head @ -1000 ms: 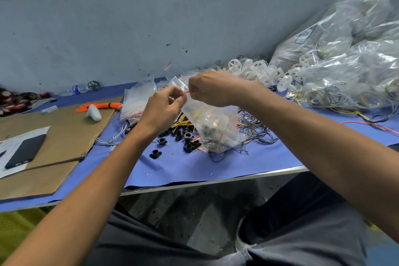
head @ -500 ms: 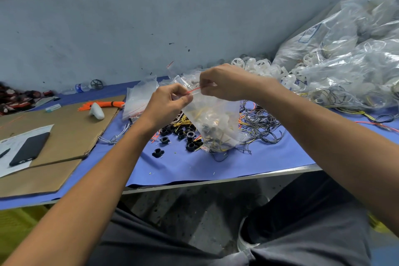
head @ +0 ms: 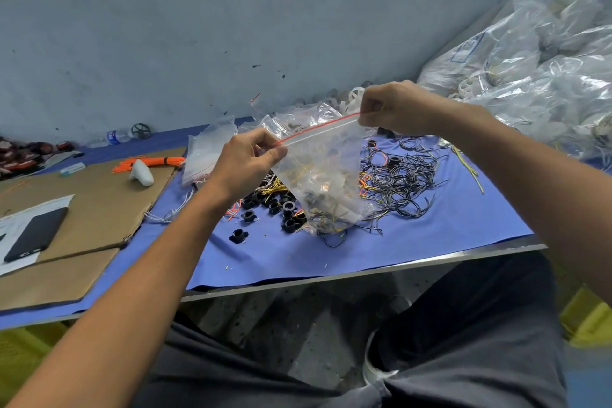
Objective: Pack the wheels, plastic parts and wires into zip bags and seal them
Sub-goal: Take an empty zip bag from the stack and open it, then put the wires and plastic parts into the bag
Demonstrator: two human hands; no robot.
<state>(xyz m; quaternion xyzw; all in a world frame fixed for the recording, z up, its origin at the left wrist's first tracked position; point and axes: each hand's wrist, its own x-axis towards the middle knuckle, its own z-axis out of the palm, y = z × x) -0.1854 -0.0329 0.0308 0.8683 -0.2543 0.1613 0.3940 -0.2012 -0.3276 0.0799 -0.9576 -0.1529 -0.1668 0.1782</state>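
Observation:
A clear zip bag [head: 326,175] with a red strip along its top hangs above the blue table cover, holding white and black plastic parts and yellow wires. My left hand [head: 246,159] pinches the left end of the red strip. My right hand [head: 394,108] pinches its right end, higher up, so the strip is stretched taut between them. Under the bag lie black plastic parts [head: 275,209], with black wire loops [head: 400,175] to the right and white wheels [head: 356,98] behind my right hand.
Large clear sacks of parts [head: 543,76] pile up at the right. Empty zip bags [head: 207,152] lie left of the bag. Cardboard [head: 96,209] at the left carries a black phone [head: 34,233], a white tool and orange wires [head: 149,162]. The table's metal edge [head: 331,278] runs in front.
My hands have moved apart along the red strip; the right hand slid to the right and upward. The bag's top, bunched between my fingers before, is now stretched out.

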